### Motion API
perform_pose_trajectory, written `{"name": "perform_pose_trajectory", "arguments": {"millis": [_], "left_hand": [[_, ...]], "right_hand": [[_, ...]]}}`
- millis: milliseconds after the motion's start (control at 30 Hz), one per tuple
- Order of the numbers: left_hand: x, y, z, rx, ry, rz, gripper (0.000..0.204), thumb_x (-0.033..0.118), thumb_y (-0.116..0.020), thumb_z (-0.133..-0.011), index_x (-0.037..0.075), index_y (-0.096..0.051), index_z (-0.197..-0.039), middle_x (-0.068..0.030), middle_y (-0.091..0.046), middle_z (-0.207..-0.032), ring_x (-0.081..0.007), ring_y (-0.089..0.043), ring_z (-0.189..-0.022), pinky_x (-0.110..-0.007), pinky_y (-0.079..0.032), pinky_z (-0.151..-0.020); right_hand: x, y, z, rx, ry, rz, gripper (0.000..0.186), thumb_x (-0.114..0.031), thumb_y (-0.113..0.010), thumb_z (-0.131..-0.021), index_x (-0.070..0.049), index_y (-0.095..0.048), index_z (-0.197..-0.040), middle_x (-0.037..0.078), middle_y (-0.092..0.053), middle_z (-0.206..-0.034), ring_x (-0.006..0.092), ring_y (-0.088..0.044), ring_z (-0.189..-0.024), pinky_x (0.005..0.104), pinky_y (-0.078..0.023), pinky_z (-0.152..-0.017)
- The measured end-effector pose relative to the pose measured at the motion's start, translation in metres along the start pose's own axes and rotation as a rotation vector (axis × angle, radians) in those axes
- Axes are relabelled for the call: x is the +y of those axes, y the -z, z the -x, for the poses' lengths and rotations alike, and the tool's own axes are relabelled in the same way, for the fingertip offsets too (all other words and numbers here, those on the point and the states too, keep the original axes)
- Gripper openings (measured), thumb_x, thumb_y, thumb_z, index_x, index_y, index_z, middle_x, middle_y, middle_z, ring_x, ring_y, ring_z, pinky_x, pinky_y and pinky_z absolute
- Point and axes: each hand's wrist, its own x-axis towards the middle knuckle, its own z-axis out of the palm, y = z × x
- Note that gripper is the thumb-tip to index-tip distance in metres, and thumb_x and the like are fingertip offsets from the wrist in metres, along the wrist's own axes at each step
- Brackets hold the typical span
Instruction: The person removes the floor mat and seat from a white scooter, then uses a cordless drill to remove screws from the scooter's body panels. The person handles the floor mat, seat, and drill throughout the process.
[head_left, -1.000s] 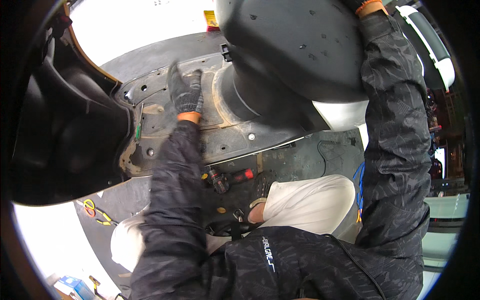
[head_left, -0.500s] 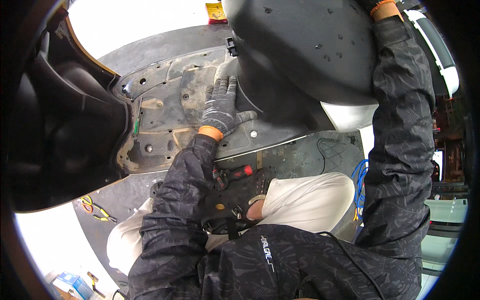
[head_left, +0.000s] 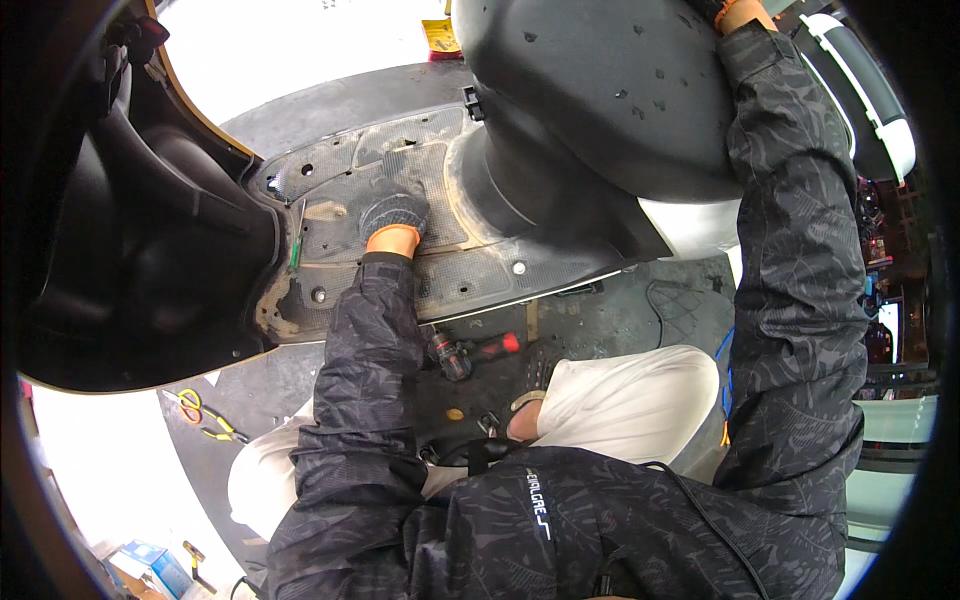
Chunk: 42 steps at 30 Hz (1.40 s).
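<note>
Your gloved left hand (head_left: 393,212) presses flat, unclenched, on the dirty grey ribbed scooter floorboard panel (head_left: 440,275), between legshield and seat. Your right hand (head_left: 735,10) reaches over the black seat body (head_left: 600,90); grip cannot be told. Looks like you're freeing the panel; next it likely needs an edge to lift.

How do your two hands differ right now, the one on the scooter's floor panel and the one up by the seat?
The left hand, in a dark glove, presses flat on the dusty grey scooter floor panel, fully visible. The right hand reaches up past the black seat body, mostly cut off. Both show orange cuffs.
</note>
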Motion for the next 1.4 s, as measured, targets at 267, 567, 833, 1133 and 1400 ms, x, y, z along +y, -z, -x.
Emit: {"name": "perform_pose_trajectory", "arguments": {"millis": [267, 567, 833, 1133, 1400], "left_hand": [[-0.002, -0.028, -0.010, 0.034, -0.051, 0.007, 0.059, 0.038, -0.054, -0.100, -0.012, -0.058, -0.131, -0.0325, -0.069, -0.118, -0.0485, -0.069, -0.107, -0.054, -0.057, -0.090], [0.004, -0.009, 0.004, -0.028, 0.044, 0.089, 0.054, 0.035, -0.050, -0.102, -0.007, -0.060, -0.133, -0.0321, -0.067, -0.123, -0.0435, -0.069, -0.112, -0.052, -0.055, -0.095], [0.021, -0.003, -0.026, 0.505, -0.414, -0.143, 0.036, 0.030, -0.056, -0.095, 0.006, -0.075, -0.114, -0.0218, -0.072, -0.119, -0.0396, -0.068, -0.113, -0.048, -0.053, -0.096], [0.109, -0.036, -0.072, -0.107, -0.563, 0.504, 0.035, 0.019, -0.053, -0.091, 0.007, -0.074, -0.116, -0.0258, -0.069, -0.118, -0.0436, -0.066, -0.113, -0.048, -0.051, -0.100], [0.107, -0.053, -0.067, 0.108, -0.612, 0.534, 0.026, 0.014, -0.058, -0.085, 0.008, -0.077, -0.102, -0.0234, -0.071, -0.110, -0.0443, -0.066, -0.105, -0.050, -0.052, -0.094]], "right_hand": [[0.003, -0.009, -0.017, -0.019, -0.066, -0.015, 0.042, -0.044, -0.070, -0.096, -0.004, -0.073, -0.085, 0.003, -0.063, -0.068, 0.0135, -0.054, -0.059, 0.0313, -0.046, -0.057], [-0.020, -0.009, -0.006, -0.009, -0.075, 0.154, 0.044, -0.045, -0.067, -0.098, -0.003, -0.075, -0.089, 0.004, -0.066, -0.071, 0.0145, -0.060, -0.064, 0.0327, -0.049, -0.061], [0.019, 0.001, -0.018, -0.005, -0.014, 0.084, 0.024, -0.028, -0.066, -0.097, -0.006, -0.067, -0.108, 0.006, -0.065, -0.094, 0.0174, -0.062, -0.084, 0.0313, -0.051, -0.075], [0.099, 0.040, -0.056, -0.156, -0.006, -0.180, 0.042, -0.010, -0.059, -0.103, -0.011, -0.058, -0.145, 0.008, -0.064, -0.140, 0.0143, -0.063, -0.122, 0.0294, -0.053, -0.103], [0.096, 0.044, -0.062, -0.228, 0.198, 0.193, 0.040, -0.013, -0.059, -0.104, -0.007, -0.059, -0.144, 0.009, -0.065, -0.138, 0.0156, -0.062, -0.124, 0.0290, -0.051, -0.106]]}}
